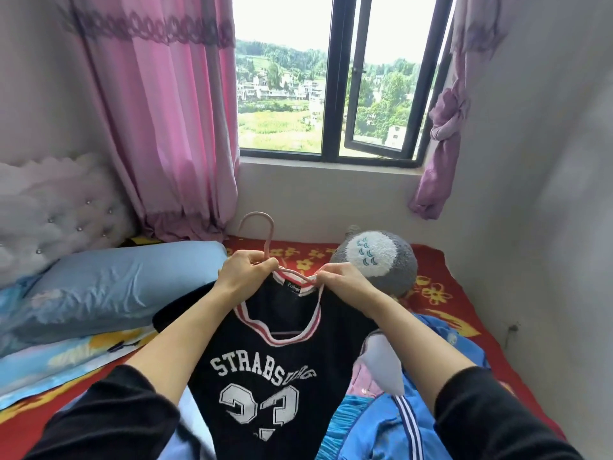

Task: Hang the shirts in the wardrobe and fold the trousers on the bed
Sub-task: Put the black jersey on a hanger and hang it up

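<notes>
Left hand (247,275) grips the hanger (269,240) neck and the collar. Right hand (335,282) pinches the collar, working it over the hanger. The shirt (265,376) is held up over the bed (444,283), seemingly nearly on the hanger. It is not yet hung, and no wardrobe is in view. Blue clothes (381,426) lie unfolded beside it.
</notes>
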Demonstrator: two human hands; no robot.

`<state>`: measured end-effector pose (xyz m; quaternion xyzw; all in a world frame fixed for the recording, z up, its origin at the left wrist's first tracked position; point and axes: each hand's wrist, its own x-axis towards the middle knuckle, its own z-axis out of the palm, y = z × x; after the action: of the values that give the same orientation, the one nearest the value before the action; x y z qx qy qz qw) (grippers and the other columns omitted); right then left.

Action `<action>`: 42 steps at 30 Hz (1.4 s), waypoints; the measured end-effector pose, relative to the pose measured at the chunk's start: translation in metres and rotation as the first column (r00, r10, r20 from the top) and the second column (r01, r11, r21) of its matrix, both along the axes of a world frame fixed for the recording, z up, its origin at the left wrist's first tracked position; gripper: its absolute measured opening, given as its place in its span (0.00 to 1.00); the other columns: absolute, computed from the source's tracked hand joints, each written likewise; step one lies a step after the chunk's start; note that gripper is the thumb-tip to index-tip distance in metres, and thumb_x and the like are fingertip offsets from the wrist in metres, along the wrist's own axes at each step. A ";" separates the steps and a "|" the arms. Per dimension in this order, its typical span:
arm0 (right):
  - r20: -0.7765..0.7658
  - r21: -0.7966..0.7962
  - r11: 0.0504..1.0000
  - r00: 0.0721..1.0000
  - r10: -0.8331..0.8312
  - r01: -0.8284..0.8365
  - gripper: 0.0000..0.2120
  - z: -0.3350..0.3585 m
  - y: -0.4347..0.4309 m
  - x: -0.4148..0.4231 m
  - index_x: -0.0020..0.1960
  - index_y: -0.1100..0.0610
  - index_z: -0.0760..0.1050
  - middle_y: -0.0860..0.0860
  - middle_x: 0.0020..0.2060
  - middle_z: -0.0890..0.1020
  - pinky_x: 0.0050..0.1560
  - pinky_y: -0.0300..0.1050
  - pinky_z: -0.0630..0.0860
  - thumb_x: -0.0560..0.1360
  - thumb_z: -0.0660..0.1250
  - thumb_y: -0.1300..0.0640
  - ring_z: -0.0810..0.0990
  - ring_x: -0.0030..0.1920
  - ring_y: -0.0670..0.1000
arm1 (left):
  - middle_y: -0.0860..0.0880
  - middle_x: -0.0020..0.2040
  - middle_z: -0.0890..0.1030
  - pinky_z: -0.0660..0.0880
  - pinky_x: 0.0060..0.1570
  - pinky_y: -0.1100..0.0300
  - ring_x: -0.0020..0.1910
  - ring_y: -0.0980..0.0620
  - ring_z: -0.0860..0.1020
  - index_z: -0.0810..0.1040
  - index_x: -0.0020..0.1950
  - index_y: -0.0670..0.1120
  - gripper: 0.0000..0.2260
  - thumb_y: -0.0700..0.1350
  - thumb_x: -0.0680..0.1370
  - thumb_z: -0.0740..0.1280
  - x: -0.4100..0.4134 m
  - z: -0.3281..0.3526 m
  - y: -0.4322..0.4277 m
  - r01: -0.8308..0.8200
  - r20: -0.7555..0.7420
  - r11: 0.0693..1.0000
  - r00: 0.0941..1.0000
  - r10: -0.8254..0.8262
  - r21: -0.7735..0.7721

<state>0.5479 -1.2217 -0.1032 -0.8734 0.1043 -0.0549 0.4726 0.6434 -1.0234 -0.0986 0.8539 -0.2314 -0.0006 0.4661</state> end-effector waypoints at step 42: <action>0.510 -0.251 0.967 0.854 0.105 0.032 0.12 0.019 0.097 -0.028 0.56 0.50 0.81 0.48 0.47 0.84 0.63 0.59 0.69 0.79 0.62 0.47 0.79 0.53 0.51 | 0.63 0.39 0.84 0.75 0.41 0.67 0.40 0.67 0.80 0.85 0.47 0.56 0.05 0.48 0.73 0.74 -0.172 -0.019 0.178 -0.418 0.104 0.905 0.900 0.424 -0.078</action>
<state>0.5196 -1.1243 -0.0844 -0.8804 -0.0515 -0.2920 0.3701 0.4719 -0.8452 -0.1180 0.8694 -0.0687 0.1571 0.4635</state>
